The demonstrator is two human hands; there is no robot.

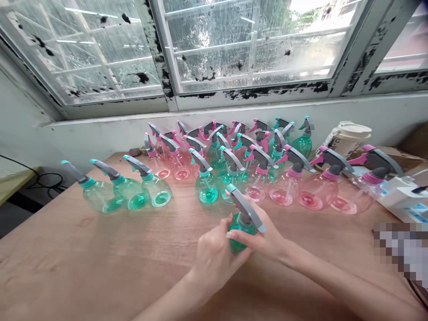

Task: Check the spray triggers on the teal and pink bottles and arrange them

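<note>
Between my two hands is a green spray bottle (pixel 243 232) with a grey trigger head, its teal nozzle pointing away to the upper left. My left hand (pixel 216 247) wraps round the bottle's body from the left. My right hand (pixel 264 232) grips it from the right, thumb across the front near the neck and fingers behind the head. Just beyond stand a green spray bottle (pixel 207 187) and a pink spray bottle (pixel 256 191). The bottle's lower end is partly hidden by my fingers.
Several green bottles (pixel 132 191) stand at the left of the wooden table (pixel 133 254); pink bottles (pixel 317 191) line the right. More bottles crowd the back by the window wall. A lidded cup (pixel 349 136) and a white power strip (pixel 404 196) are at the right.
</note>
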